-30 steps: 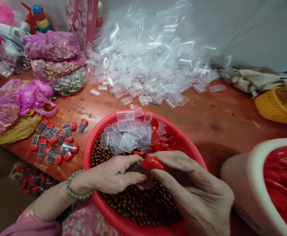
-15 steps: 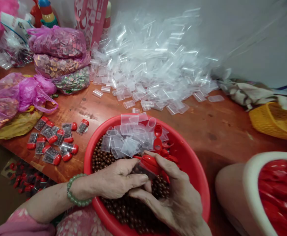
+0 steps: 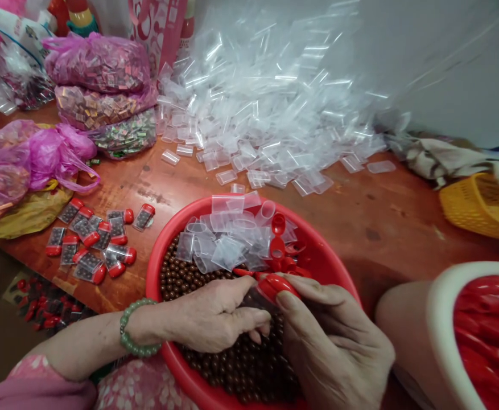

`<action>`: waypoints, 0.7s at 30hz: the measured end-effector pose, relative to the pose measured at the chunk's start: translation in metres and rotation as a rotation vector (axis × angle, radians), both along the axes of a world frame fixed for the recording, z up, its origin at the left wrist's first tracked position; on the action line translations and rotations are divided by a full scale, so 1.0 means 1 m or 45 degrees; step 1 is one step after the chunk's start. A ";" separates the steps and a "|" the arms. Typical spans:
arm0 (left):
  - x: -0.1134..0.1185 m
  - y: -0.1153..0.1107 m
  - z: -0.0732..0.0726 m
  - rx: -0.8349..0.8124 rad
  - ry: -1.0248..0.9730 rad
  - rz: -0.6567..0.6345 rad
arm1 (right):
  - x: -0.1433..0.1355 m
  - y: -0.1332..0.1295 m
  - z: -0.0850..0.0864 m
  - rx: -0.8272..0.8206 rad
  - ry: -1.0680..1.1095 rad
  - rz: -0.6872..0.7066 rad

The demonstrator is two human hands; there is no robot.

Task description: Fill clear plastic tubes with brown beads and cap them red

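Over a red basin (image 3: 338, 259), my left hand (image 3: 215, 313) grips the clear body of a small candy box (image 3: 275, 289) filled with brown balls. My right hand (image 3: 338, 336) pinches the red cap at its other end, thumb on top. Part of the box is hidden by my fingers. Below lie many loose brown balls (image 3: 227, 364) in the basin. Clear plastic sleeves (image 3: 230, 250) are heaped on the balls at the basin's far side. Red caps (image 3: 277, 245), some with their lids flipped open, lie beside the sleeves.
Several filled boxes (image 3: 89, 266) lie left of the basin. A big heap of clear sleeves (image 3: 270, 114) rests against the wall. Bags of small packets (image 3: 99, 68) are stacked at back left. A pale tub of red caps (image 3: 439, 319) and a yellow basket (image 3: 479, 208) stand right.
My right hand has turned and shifted right, its thumb now over the red cap. My left hand has moved slightly right, still holding the box.
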State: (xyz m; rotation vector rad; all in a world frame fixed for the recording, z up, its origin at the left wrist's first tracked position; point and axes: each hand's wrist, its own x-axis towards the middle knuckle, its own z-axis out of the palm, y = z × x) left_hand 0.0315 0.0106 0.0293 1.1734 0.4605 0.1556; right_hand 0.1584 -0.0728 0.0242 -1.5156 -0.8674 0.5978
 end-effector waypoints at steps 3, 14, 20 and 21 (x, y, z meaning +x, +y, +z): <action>-0.001 -0.001 -0.001 -0.074 0.020 0.011 | -0.002 -0.002 -0.003 0.019 -0.070 0.013; -0.003 -0.004 -0.021 -0.474 -0.284 0.136 | 0.017 0.009 -0.019 0.176 -1.340 0.385; -0.003 0.000 -0.014 -0.361 -0.273 0.081 | 0.015 0.013 -0.013 0.248 -1.371 0.358; -0.004 0.000 -0.013 -0.351 -0.275 0.068 | 0.015 0.013 -0.012 0.265 -1.378 0.360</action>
